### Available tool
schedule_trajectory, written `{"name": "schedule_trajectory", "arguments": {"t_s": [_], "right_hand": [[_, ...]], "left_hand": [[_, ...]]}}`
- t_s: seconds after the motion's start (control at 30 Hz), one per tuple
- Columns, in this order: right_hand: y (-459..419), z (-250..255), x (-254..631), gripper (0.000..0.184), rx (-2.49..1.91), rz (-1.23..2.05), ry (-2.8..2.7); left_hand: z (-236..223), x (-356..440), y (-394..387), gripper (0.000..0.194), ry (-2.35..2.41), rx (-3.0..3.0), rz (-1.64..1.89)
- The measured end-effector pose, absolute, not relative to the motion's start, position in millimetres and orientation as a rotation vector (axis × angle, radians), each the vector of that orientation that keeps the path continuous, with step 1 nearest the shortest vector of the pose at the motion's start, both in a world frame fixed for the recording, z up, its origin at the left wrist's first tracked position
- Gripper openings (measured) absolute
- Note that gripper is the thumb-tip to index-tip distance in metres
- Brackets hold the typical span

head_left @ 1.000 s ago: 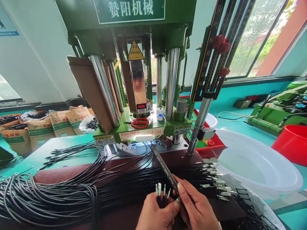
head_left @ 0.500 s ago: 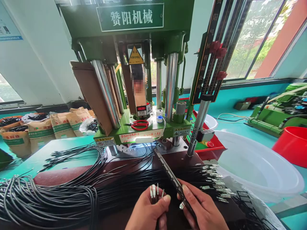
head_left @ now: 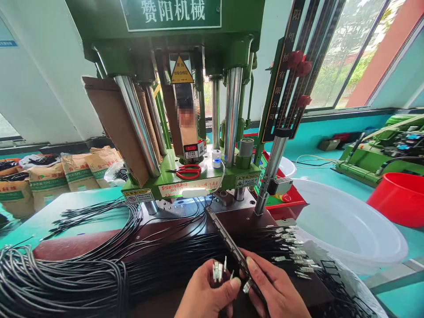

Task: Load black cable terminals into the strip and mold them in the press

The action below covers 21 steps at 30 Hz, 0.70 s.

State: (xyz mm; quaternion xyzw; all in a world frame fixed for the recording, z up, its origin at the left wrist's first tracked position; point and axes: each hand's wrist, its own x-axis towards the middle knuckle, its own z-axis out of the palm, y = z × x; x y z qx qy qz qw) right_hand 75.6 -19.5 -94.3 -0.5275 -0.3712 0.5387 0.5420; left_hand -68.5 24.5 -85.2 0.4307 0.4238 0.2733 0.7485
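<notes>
A small cluster of metal-tipped cable ends is pinched in the closed left hand, the silver terminals pointing upward and away from the palm. A long, narrow dark fixture bar is gripped at its near end by the right hand, just right of the left hand; its long axis runs diagonally up and to the left, towards the green moulding machine. Beyond both hands, bundled black cables are spread across the bench.
</notes>
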Motion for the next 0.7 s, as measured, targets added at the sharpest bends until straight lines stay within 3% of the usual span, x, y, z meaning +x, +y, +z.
{"name": "schedule_trajectory", "arguments": {"t_s": [0.2,0.37,0.7], "right_hand": [[-18.3,-88.2,79.7,0.043,-1.237,1.155,-0.981],[-19.0,-89.2,80.0,0.052,-1.279,1.228,-0.993],[-17.5,-88.6,84.9,0.046,-1.264,1.098,-1.176]], "left_hand": [[-82.0,-67.1,26.4,0.046,0.920,0.908,0.534],[-83.3,-67.4,28.3,0.041,0.892,0.916,0.540],[-75.1,-65.8,29.3,0.031,0.920,0.960,0.500]]}}
